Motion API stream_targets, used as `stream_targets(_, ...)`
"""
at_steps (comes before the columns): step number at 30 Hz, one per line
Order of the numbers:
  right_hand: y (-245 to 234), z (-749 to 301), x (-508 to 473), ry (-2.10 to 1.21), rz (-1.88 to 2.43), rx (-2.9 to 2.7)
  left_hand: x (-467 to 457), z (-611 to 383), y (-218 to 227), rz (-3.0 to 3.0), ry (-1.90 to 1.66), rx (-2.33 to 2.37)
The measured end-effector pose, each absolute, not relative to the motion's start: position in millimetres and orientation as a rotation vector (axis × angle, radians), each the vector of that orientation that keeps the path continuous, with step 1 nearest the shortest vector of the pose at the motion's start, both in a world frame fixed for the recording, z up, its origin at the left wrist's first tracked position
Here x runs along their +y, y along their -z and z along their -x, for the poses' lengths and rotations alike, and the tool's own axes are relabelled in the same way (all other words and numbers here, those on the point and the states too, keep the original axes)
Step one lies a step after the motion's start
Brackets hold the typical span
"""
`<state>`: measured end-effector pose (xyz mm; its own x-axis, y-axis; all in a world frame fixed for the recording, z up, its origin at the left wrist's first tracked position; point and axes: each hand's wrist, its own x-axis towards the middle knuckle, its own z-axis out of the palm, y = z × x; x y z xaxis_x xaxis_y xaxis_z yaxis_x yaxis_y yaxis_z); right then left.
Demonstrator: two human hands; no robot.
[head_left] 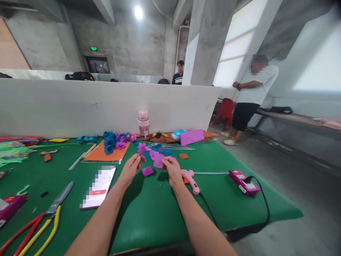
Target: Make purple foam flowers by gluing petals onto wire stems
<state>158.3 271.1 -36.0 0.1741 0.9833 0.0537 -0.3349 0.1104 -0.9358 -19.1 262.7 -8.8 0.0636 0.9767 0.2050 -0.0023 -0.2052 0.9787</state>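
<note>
My left hand point(133, 166) pinches the base of a small purple paper flower point(142, 148), held upright above the green table. In my right hand point(172, 167), thumb and fingers close on a flat purple paper petal point(159, 161). A loose purple petal point(147, 171) lies on the table between the hands. More purple and blue paper pieces point(166, 152) are scattered just behind them. To the right of my right wrist rests a pink hot glue gun point(190, 180), its tip hidden behind the hand.
A phone point(99, 188) and large scissors point(54, 209) lie left. Blue paper flowers point(109, 141) sit on an orange sheet point(97, 153). A pink bottle point(144, 124) stands by the white partition point(80, 106). A purple power strip point(243, 183) lies right; a person point(255, 85) stands beyond.
</note>
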Motion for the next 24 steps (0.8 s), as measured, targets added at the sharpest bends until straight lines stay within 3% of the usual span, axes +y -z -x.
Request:
stream_targets(11,27.4,-151.6,263.7,-1.239,0.928,-0.759,260.3,12.9,12.4,-1.346,-1.290,1.055)
stream_targets(24,19.5,-148.5,260.6,-1.021,0.969,-0.793,259.0,8.7,9.4,-1.177,-1.343,1.009)
